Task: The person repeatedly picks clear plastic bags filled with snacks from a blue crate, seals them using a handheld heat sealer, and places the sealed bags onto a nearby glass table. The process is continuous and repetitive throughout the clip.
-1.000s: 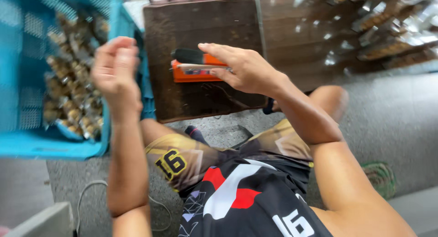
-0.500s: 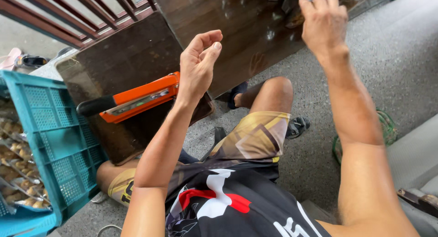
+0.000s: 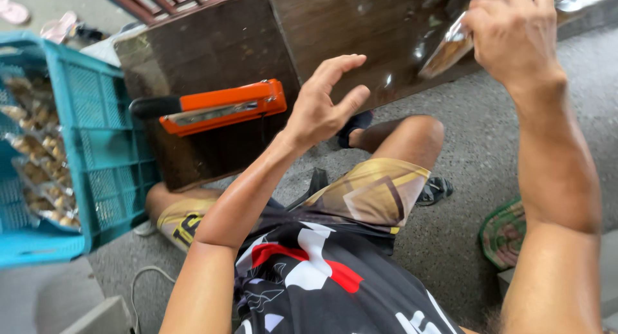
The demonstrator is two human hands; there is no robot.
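A clear snack packet (image 3: 450,47) was held up by the right hand (image 3: 515,35) at one o'clock, while the left hand (image 3: 322,105) was kept empty.

At nine o'clock a blue plastic crate (image 3: 103,147) was seen, filled with clear packets of brown snacks (image 3: 42,160). Just right of it, an orange heat sealer (image 3: 219,105) with a black handle was laid on a dark wooden board (image 3: 206,44). The left hand was raised near centre, fingers spread apart, touching nothing. At one o'clock the right hand was closed on the packet's upper end, well apart from the left, the packet hanging between them over the board.
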